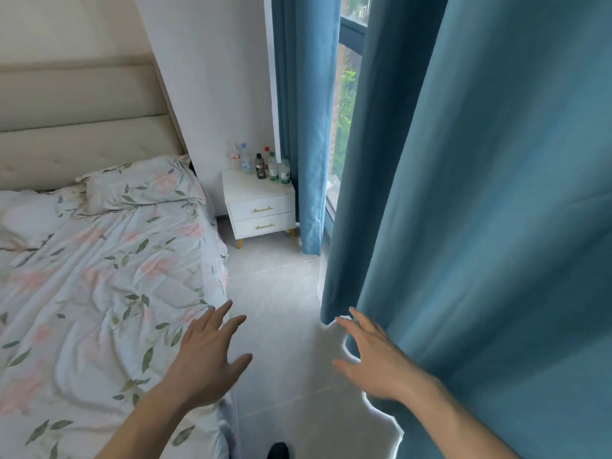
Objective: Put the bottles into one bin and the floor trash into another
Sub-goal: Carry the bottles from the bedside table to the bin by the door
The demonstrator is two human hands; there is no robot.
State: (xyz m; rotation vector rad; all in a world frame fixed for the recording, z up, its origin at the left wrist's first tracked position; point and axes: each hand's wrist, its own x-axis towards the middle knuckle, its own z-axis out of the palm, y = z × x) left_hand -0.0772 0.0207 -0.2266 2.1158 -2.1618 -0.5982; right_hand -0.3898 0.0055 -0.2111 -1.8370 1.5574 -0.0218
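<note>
Although both hands are out in front of the person, neither has anything in it: the left hand (208,357) hangs over the edge of the bed (99,276) with its fingers (220,314) straight and spread, and the right hand (374,362) reaches forward beside the blue curtain (480,226), fingers (359,321) likewise fanned apart and empty.

The bottles (261,164) stand in a tight cluster on top of the white nightstand (260,207) in the far corner, between the bed's headboard and the other curtain panel, well apart from the hands. I count roughly half a dozen, all upright. Most look like clear plastic with coloured caps, one is dark. Whether any hold liquid I cannot tell from here.

If empty, as I would guess, they will be very light, thin-walled and easy to crush or tip. Packed so close, pulling one out carelessly could topple its neighbours off the nightstand. The smooth plastic may slip, so the safest hold seems to be around the body just below the shoulder, or at the neck under the cap, taking the outer ones first. Two per hand by the necks looks feasible.

No bin and no floor trash show in this view; the tiled floor (281,309) between bed and curtain leads straight to the nightstand.
</note>
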